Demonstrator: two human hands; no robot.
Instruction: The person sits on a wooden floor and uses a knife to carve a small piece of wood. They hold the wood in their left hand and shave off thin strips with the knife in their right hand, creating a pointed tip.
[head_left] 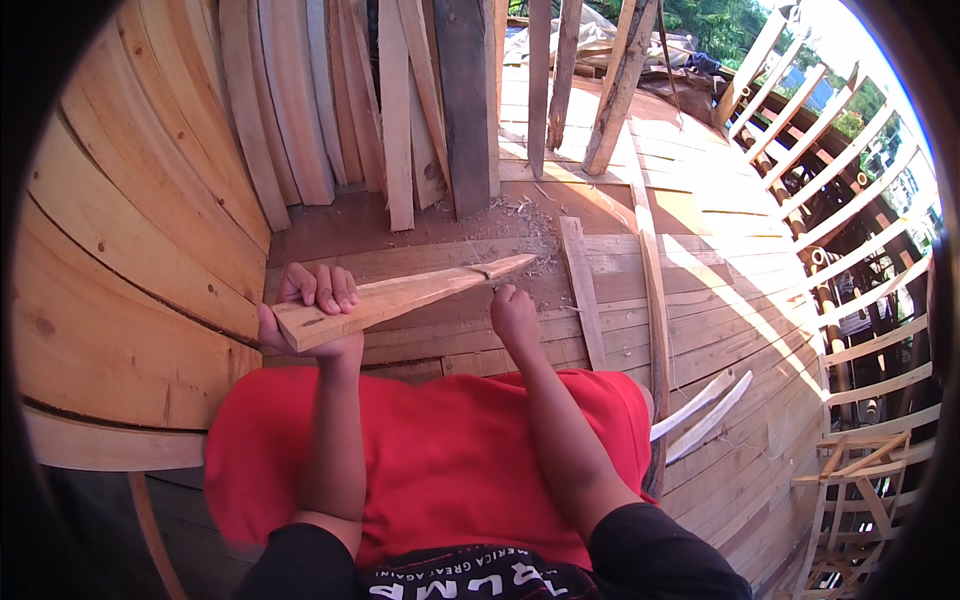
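Note:
My left hand (312,305) is closed round the thick end of a tapered wooden board (390,302), thumb below and fingers over the top. The board lies tilted in front of me, its narrow tip pointing right and away. Close to that tip, my right hand (515,318) is closed in a fist just on the near side of the board. A small dark thing (484,271) crosses the board beside this fist. It is too small to tell what it is, or whether the fist holds it.
Wood shavings (530,225) litter the plank floor (720,330) beyond the tip. Upright boards (290,100) lean at the back left beside a curved plank wall (150,250). Posts (610,100) stand farther back. A long strip (650,300) and pale offcuts (705,415) lie to the right.

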